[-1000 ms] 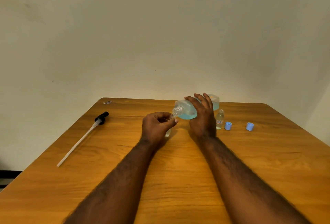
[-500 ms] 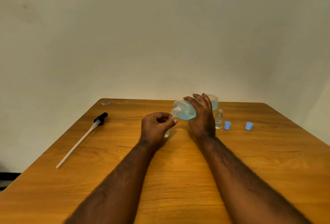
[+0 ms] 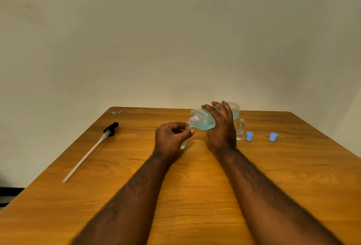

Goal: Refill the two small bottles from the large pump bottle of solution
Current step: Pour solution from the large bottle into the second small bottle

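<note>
My right hand (image 3: 220,127) grips the large clear bottle (image 3: 203,119) of blue solution, tipped on its side with its open threaded neck pointing left and down. My left hand (image 3: 172,139) holds a small clear bottle (image 3: 183,144) upright just under that neck; my fingers hide most of it. The second small bottle (image 3: 240,129), with a red and blue label, stands uncapped on the wooden table (image 3: 195,186) just right of my right hand. Two light blue caps (image 3: 249,136) (image 3: 273,137) lie to its right.
The removed pump, a black head (image 3: 111,127) with a long white tube (image 3: 84,158), lies on the table's left side. A small scrap (image 3: 117,112) sits at the far left corner. A plain wall stands behind the table.
Both hands and the tipped large bottle hold almost the same pose; the large bottle's neck has sunk slightly closer to the small bottle's mouth.
</note>
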